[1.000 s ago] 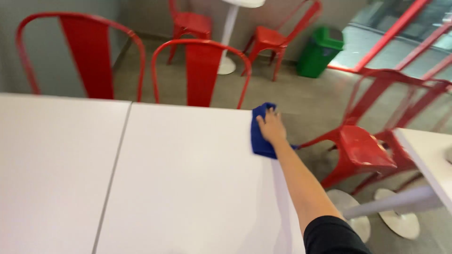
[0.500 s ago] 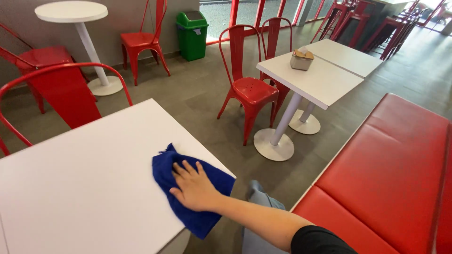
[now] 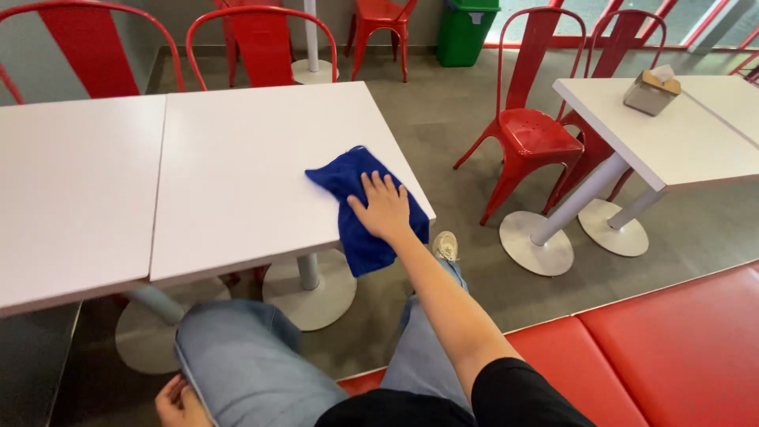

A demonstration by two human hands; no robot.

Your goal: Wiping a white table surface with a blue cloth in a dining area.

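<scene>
The right hand point(image 3: 383, 207) lies flat, fingers spread wide, pressing a soft blue cloth point(image 3: 360, 207) at the centre of the frame. The cloth sits on the near right corner of a square white tabletop point(image 3: 237, 166) and droops over its edge. The left hand point(image 3: 179, 402) rests at the bottom left beside a knee in blue jeans point(image 3: 245, 360); whether its fingers are curled cannot be told. A red metal chair point(image 3: 531, 119) stands at the upper right.
</scene>
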